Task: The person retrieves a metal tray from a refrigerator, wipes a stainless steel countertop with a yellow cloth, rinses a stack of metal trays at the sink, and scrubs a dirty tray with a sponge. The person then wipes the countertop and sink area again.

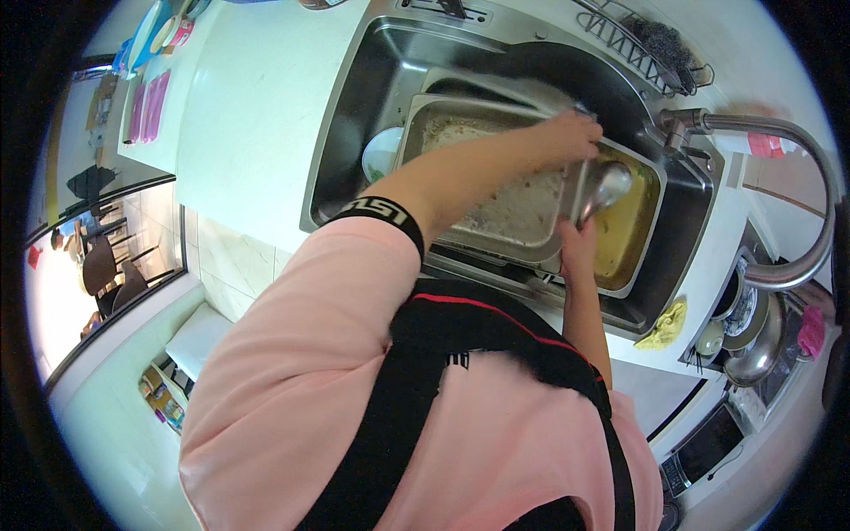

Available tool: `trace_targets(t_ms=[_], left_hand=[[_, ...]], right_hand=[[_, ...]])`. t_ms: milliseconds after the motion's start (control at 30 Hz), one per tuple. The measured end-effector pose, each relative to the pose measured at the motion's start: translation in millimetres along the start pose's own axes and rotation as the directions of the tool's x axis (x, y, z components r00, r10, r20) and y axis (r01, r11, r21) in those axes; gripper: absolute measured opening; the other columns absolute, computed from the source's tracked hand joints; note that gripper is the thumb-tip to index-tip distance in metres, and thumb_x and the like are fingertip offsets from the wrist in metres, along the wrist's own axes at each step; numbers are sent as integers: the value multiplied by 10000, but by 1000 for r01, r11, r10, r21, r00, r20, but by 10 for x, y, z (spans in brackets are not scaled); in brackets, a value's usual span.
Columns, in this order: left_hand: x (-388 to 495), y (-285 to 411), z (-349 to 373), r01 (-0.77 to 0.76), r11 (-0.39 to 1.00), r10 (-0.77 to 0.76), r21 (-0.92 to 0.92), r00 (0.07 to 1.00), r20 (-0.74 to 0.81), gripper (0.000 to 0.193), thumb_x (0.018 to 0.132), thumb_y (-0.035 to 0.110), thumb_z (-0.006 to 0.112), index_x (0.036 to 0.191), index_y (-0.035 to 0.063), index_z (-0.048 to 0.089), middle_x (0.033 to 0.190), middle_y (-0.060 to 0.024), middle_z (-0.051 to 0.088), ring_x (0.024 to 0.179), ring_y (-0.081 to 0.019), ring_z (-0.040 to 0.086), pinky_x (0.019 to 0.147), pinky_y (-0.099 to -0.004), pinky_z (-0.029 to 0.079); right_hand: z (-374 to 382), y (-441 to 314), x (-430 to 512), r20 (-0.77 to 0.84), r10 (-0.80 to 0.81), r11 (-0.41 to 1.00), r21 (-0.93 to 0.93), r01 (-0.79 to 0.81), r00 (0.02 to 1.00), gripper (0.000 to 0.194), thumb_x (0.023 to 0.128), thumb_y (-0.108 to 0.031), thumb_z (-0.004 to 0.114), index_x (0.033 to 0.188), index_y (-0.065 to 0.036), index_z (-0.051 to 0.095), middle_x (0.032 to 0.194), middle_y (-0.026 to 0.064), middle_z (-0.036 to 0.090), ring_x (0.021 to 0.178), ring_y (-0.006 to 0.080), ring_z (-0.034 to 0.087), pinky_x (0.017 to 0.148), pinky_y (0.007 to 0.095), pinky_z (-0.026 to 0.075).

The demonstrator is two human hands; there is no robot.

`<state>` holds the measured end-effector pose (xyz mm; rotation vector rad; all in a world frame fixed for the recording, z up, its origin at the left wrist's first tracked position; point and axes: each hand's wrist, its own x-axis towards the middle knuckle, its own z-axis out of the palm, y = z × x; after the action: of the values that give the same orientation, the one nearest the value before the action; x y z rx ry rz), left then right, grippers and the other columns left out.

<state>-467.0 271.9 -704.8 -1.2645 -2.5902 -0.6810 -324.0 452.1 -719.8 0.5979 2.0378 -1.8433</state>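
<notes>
A rectangular metal tray (514, 216) with brownish residue sits tilted in the sink, partly over another metal tray (611, 245) holding yellowish liquid. My left hand (570, 137), blurred, reaches across to the tray's far right corner. Its fingers are bent near a shiny metal part, and whether they grip it is unclear. Beside the tray's right edge, my right hand (579, 247) has its fingers around the narrow end of a shiny metal ladle or large spoon (609, 180). The ladle's rounded bowl is above the yellowish liquid. My left forearm hides part of the upper tray.
A steel sink (352, 86) surrounds the trays, with a large black pan (564, 63) and a white bowl (383, 154) inside. An arched faucet (807, 146) stands at right. A yellow cloth (666, 325) lies on the counter edge. A wire rack (624, 43) holds a scouring pad.
</notes>
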Motion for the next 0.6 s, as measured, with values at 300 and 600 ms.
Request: trace_targets(t_ms=[300,600], left_hand=[[-1097,-225,-229,372,924,-375,91,927,17,169,777,168,552,917,103,620,1066,-132,568,1033,-328,528,878,-438,428],[-2663,308,-475,859,454,-891,-237,443,-103,418,700,64,654,1104,51,551,1032,-170,543,1036,-370,504,907,-428,419]], right_hand=[[-47,-12,12,-1,-37,999,-34,37,999,253,823,-83,598,1066,-27,557,953,28,614,825,127,532,754,276,432],[29,-21,-27,63,-105,994,50,102,992,271,816,-56,594,1082,-24,553,972,42,620,831,133,555,773,284,447]])
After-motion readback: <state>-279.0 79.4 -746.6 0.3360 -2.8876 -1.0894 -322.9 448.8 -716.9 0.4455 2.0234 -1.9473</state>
